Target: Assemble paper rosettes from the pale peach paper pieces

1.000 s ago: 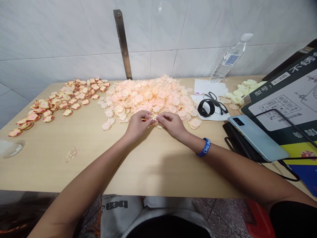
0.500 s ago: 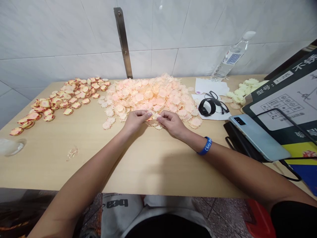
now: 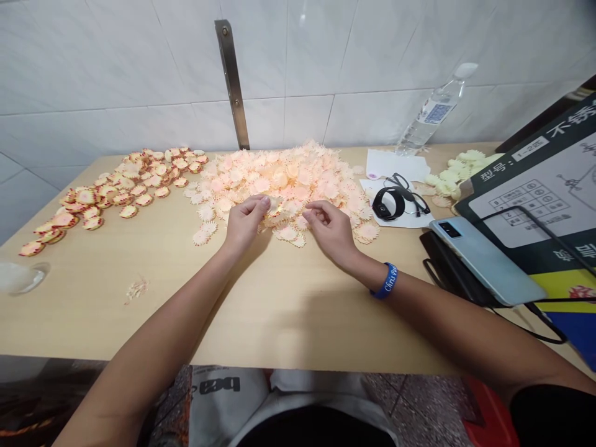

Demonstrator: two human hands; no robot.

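Grip, left hand [image 3: 244, 225]: pinching frilled disc [image 3: 274, 206]; right hand [image 3: 329, 231] released over pile [image 3: 288, 180].

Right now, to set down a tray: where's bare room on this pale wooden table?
Bare table runs between your forearms to the front edge, and below the red-edged discs. Crowded: the peach paper rosettes and the pale blue phone.

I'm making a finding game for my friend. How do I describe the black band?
Start at the pale wooden table and its big heap of frilly peach flower-shaped pieces. Just right of the heap, on white paper, lies a curled black wristband. It sits beside black-framed glasses.
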